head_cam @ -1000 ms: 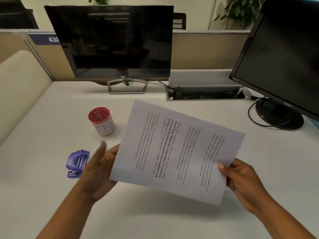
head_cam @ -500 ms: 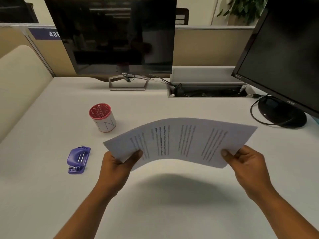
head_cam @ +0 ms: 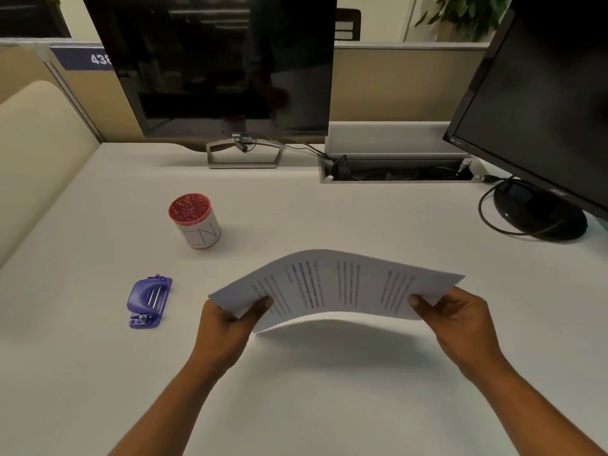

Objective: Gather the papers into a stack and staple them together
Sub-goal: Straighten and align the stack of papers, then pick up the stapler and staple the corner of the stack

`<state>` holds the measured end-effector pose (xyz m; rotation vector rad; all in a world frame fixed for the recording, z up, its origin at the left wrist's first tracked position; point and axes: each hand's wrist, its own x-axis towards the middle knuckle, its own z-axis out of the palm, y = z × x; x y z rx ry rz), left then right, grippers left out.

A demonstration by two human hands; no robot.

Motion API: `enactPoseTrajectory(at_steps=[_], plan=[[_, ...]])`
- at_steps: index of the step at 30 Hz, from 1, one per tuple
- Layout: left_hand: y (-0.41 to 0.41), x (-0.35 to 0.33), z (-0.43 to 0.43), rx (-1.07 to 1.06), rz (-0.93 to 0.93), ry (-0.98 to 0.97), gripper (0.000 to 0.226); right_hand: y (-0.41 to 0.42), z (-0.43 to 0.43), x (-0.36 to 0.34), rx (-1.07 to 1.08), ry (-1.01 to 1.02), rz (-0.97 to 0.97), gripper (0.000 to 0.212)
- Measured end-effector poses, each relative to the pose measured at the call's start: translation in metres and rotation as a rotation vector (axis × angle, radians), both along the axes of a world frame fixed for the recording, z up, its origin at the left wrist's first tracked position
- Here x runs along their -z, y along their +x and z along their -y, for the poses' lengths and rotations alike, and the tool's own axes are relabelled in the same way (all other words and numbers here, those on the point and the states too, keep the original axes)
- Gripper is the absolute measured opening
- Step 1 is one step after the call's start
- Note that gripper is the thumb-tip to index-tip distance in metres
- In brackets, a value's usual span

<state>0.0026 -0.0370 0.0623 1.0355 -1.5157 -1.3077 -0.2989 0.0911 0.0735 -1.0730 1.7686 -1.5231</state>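
Note:
Printed white papers (head_cam: 335,287) are held above the desk, nearly flat and bowed upward in the middle. My left hand (head_cam: 227,327) pinches their left edge with the thumb on top. At the right edge, my right hand (head_cam: 457,320) grips them the same way. A purple stapler (head_cam: 148,301) lies on the desk to the left of my left hand, apart from it.
A white cup with a red rim (head_cam: 194,220) stands behind the stapler. A Dell monitor (head_cam: 217,67) stands at the back and a second monitor (head_cam: 543,103) at the right with its round base (head_cam: 539,213). An open cable tray (head_cam: 394,169) sits between them. White desk (head_cam: 296,390).
The papers have tipped from a steep tilt to nearly flat. My left hand, open beside them a second ago, now grips their left edge. The bundle sits slightly lower.

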Motion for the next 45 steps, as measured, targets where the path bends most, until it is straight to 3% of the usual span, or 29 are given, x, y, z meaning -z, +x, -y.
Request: enactPoseTrajectory(at_steps=[4,10,13,18,21,23,26,28,31,39,42,45], plan=[[-0.005,0.018,-0.007,0.007,0.043,0.132,0.033,0.002,-0.001,0.023,0.053,0.178,-0.043,0.011],[0.005,0.001,-0.007,-0.034,0.023,0.032,0.026,-0.002,-0.004,-0.001,0.051,0.039,-0.055,0.01],[0.003,0.0,-0.008,-0.014,0.052,0.009,0.029,-0.004,-0.002,0.004,0.026,0.092,-0.068,0.018],[-0.009,0.015,-0.017,0.004,0.007,0.167,0.017,-0.003,-0.001,0.021,0.055,0.208,-0.043,0.035],[-0.016,0.019,-0.025,-0.029,-0.061,0.246,0.011,0.0,-0.004,0.03,0.228,0.266,0.102,0.051],[-0.023,0.021,-0.031,-0.119,-0.133,0.343,0.008,0.012,-0.006,0.034,0.271,0.323,0.302,0.053],[-0.034,0.023,-0.045,-0.191,-0.278,0.517,0.017,0.034,-0.009,0.039,0.223,0.318,0.798,0.046],[-0.039,0.024,-0.055,-0.21,-0.388,0.613,0.029,0.046,-0.009,0.039,0.111,0.315,0.916,0.039],[-0.046,0.025,-0.069,-0.209,-0.461,0.698,0.036,0.056,-0.005,0.04,0.04,0.279,0.888,0.027],[-0.026,0.028,-0.063,-0.168,-0.232,0.7,0.042,0.028,-0.001,0.053,0.094,0.325,0.639,0.019],[0.003,0.03,-0.038,-0.319,-0.149,0.666,0.025,0.01,0.002,0.06,0.074,0.388,0.587,0.019],[0.044,0.025,-0.003,-0.504,-0.066,0.502,0.004,0.0,0.005,0.068,0.043,0.445,0.522,0.019]])
